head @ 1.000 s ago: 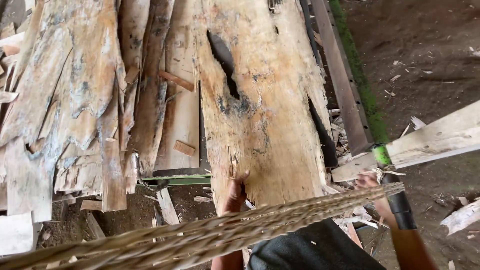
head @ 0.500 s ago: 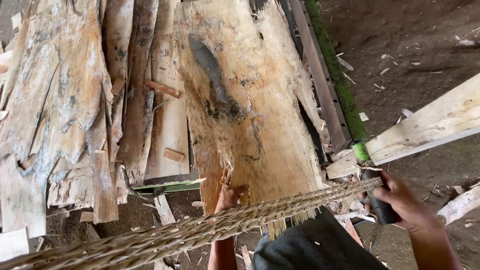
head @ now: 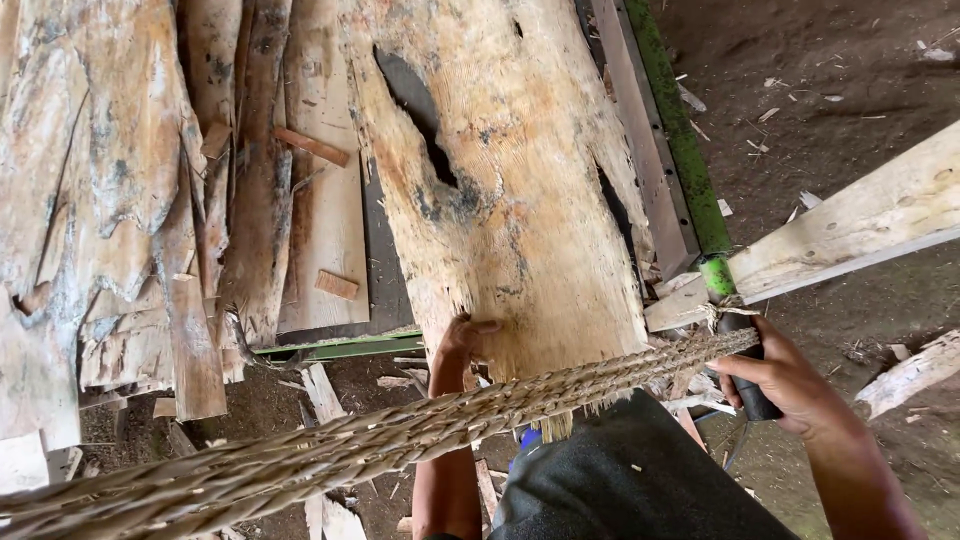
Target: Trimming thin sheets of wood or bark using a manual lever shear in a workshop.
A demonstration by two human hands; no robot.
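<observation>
Right hand [head: 785, 375] is closed around a dark handle [head: 750, 385] beside the green rail [head: 675, 130], while the left hand [head: 462, 340] is pressed, fingers curled, against the near end of the rough wooden slab [head: 500, 200] lying on the stacked boards [head: 110, 200]. A braided rope [head: 400, 435] is stretched across below. The slab is best steadied squarely and the handle gripped firmly, so nothing twists.
</observation>
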